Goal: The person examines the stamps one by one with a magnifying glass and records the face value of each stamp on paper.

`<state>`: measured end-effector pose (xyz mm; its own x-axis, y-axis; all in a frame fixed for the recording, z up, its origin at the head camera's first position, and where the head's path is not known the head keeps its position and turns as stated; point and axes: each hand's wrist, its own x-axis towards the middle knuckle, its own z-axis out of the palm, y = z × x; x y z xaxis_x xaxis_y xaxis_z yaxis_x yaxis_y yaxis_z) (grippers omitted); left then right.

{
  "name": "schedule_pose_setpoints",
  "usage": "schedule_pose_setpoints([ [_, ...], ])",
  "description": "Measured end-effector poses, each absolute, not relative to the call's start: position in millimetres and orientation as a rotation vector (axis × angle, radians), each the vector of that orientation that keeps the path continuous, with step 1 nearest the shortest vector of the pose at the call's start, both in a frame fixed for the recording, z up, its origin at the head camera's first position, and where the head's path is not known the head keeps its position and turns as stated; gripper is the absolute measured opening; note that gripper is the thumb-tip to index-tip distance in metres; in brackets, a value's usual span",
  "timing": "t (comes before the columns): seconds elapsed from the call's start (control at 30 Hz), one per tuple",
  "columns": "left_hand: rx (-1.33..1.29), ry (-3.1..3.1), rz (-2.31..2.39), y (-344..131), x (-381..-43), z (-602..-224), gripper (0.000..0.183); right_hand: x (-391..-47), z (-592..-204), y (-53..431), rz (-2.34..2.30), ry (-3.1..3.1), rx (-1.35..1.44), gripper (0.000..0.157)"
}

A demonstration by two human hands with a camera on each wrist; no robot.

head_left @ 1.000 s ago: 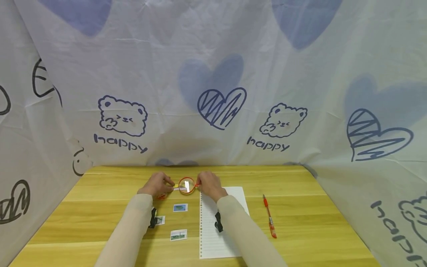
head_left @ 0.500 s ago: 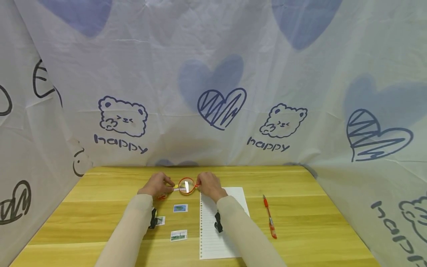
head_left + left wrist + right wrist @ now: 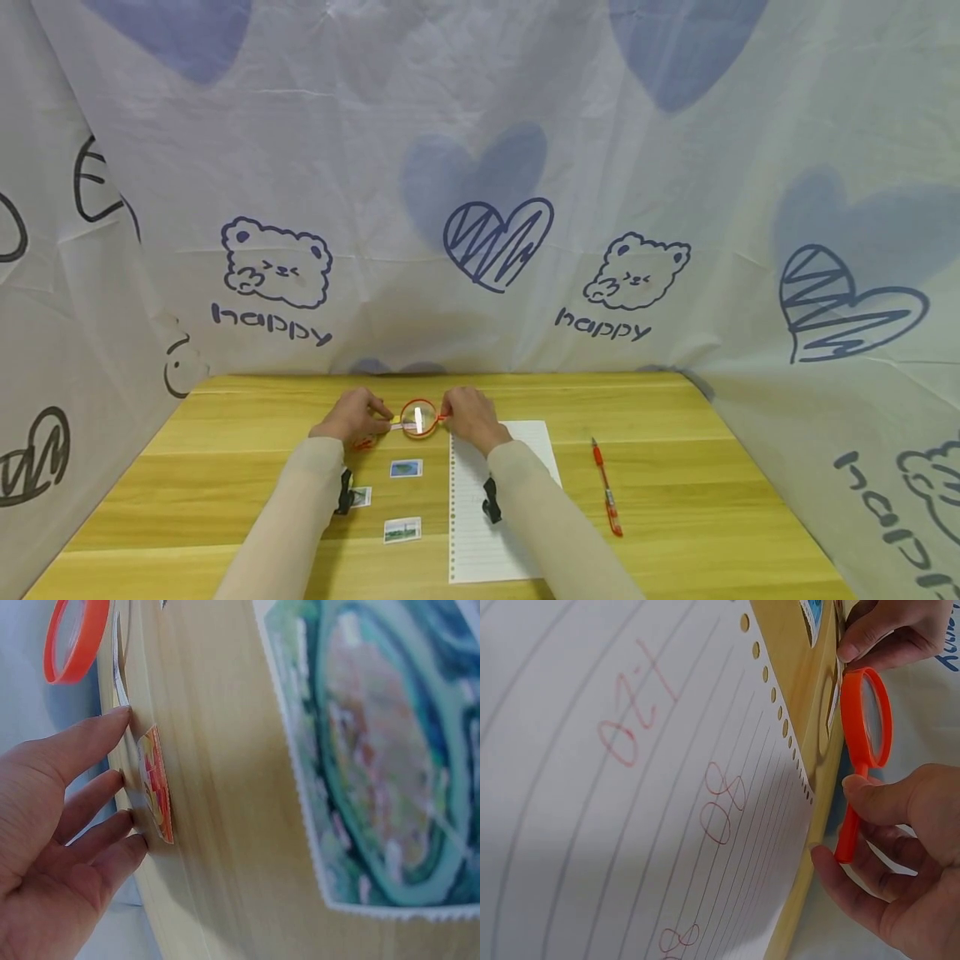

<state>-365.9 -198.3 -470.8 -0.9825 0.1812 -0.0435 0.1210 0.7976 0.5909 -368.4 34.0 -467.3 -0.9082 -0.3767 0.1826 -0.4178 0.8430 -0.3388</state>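
My right hand (image 3: 471,417) pinches the handle of a red magnifying glass (image 3: 853,817), its round lens raised above the table. My left hand (image 3: 354,415) pinches the edge of a small stamp (image 3: 118,664), seen nearly edge-on in the left wrist view and partly behind the lens in the head view. A red and yellow stamp (image 3: 157,787) lies beneath the left fingers. Nearer the body are a blue stamp (image 3: 406,468), a stamp half covered by the left wrist strap (image 3: 362,496), and a green landscape stamp (image 3: 402,529).
A lined sheet of paper (image 3: 480,542) with punched holes and red handwritten numbers lies under the right forearm. To its right is a red pen (image 3: 606,487). A patterned cloth (image 3: 480,333) hangs along the table's back edge.
The magnifying glass lens has shifted very slightly to the left. Both hands keep their places, and the stamps on the table stay where they were.
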Motion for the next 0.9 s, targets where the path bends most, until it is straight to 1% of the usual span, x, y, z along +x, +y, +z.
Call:
schedule_pose_setpoints([
  [0.2,0.219,2.871,0.949,-198.1,-366.2,-473.3,0.015,-368.6,-468.4,46.9,0.663,-2.880,0.651,0.004],
  [0.4,0.213,2.872,0.947,-199.4,-366.0,-472.6,0.017,-363.0,-457.9,71.5,0.733,-2.860,0.642,0.004],
  [0.6,0.211,2.854,0.956,-197.9,-363.3,-469.5,0.018,-351.6,-445.9,104.5,0.770,-2.858,0.570,0.004],
  [0.7,0.216,2.862,0.955,-197.5,-363.2,-468.6,0.017,-347.6,-442.3,121.5,0.763,-2.849,0.528,0.001],
  [0.9,0.240,2.875,0.942,-198.0,-364.5,-470.0,0.016,-337.0,-436.1,151.7,0.769,-2.853,0.437,0.004],
])
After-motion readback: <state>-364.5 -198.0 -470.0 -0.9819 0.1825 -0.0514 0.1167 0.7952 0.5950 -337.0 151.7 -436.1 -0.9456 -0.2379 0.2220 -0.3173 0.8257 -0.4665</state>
